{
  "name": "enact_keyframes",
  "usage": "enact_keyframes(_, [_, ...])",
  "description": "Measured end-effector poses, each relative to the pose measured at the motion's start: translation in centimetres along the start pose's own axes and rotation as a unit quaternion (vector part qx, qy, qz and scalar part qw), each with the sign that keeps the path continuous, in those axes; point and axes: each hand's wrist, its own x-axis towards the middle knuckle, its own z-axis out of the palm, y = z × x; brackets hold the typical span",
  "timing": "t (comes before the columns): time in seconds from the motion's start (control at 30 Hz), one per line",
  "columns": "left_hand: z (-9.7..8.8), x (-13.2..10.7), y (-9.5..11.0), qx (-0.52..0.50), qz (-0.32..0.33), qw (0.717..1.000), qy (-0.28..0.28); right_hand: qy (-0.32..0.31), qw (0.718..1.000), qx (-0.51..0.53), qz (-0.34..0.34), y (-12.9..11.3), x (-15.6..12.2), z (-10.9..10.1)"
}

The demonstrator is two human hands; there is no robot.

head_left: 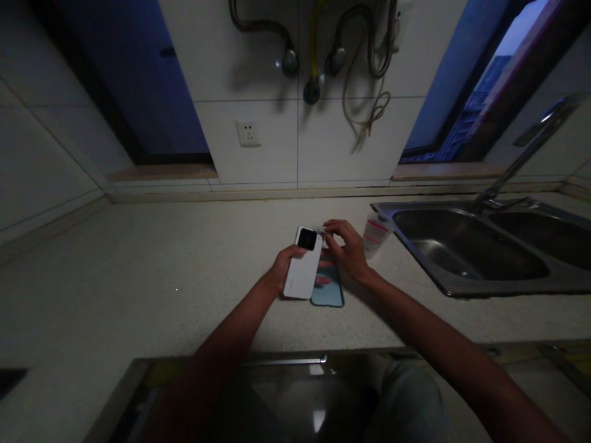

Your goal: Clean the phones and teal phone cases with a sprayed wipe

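Observation:
A white phone (302, 274) with a black camera block is in my left hand (283, 263), its back turned up toward me. My left thumb lies across the back, and the other fingertips come out past the phone's right edge. My right hand (346, 246) is at the phone's upper right corner, thumb and fingers drawn together in a pinch. Whatever small thing it pinches is too dim to make out. Below that hand, a light blue phone case (330, 292) rests on the counter, partly hidden by the phone and my fingers.
A clear plastic cup with red print (375, 234) stands right of my right hand, near the steel double sink (455, 289) and its faucet (521, 154). The pale counter (138, 277) runs along a tiled wall with a socket (248, 133), pipes and a tied cord (369, 120).

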Motion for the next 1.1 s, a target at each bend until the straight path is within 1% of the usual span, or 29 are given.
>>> enact_keyframes(0.07, [-0.2, -0.1, -0.2, 0.023, -0.034, 0.999, 0.002, -0.014, 1.000, 0.012, -0.021, -0.3, -0.2, 0.0])
enact_keyframes(0.13, [-0.6, 0.0, -0.4, 0.038, -0.056, 0.998, 0.009, -0.046, 0.998, 0.018, -0.043, -0.8, -0.4, 0.1])
enact_keyframes(0.27, [-1.7, 0.3, -0.8, 0.043, -0.061, 0.997, 0.038, -0.121, 0.987, 0.025, -0.104, -1.7, -0.8, 0.4])
enact_keyframes(0.37, [-1.8, 0.5, -0.9, 0.050, -0.066, 0.995, 0.049, -0.158, 0.975, 0.037, -0.154, -1.7, -0.7, 0.5])
enact_keyframes(0.4, [-1.8, 0.5, -0.9, 0.050, -0.069, 0.996, 0.040, -0.161, 0.972, 0.034, -0.168, -1.6, -0.6, 0.4])
enact_keyframes(0.47, [-1.7, 0.5, -0.8, 0.045, -0.083, 0.996, 0.000, -0.151, 0.971, 0.010, -0.184, -1.1, -0.3, 0.3])
enact_keyframes(0.5, [-1.6, 0.5, -0.7, 0.041, -0.094, 0.995, -0.022, -0.138, 0.974, -0.008, -0.182, -0.8, -0.2, 0.2])
enact_keyframes(0.57, [-1.6, 0.4, -0.5, 0.033, -0.112, 0.992, -0.054, -0.114, 0.980, -0.043, -0.155, -0.2, 0.0, -0.1])
enact_keyframes(0.63, [-1.6, 0.4, -0.3, 0.024, -0.112, 0.992, -0.061, -0.104, 0.983, -0.066, -0.136, 0.2, 0.1, -0.4])
enact_keyframes(0.73, [-1.4, 0.4, 0.0, 0.008, -0.098, 0.994, -0.040, -0.112, 0.979, -0.069, -0.152, 0.4, 0.2, -0.6])
enact_keyframes(0.9, [-0.8, 0.4, 0.0, -0.045, -0.068, 0.996, 0.032, -0.169, 0.959, -0.037, -0.224, -0.5, 0.1, -0.4])
enact_keyframes(1.0, [-1.0, 0.6, -0.1, -0.060, -0.065, 0.995, 0.037, -0.198, 0.951, -0.012, -0.235, -1.1, 0.2, -0.4])
enact_keyframes(1.1, [-1.6, 0.9, -0.2, -0.065, -0.054, 0.995, 0.043, -0.207, 0.949, -0.014, -0.238, -1.2, 0.5, -0.9])
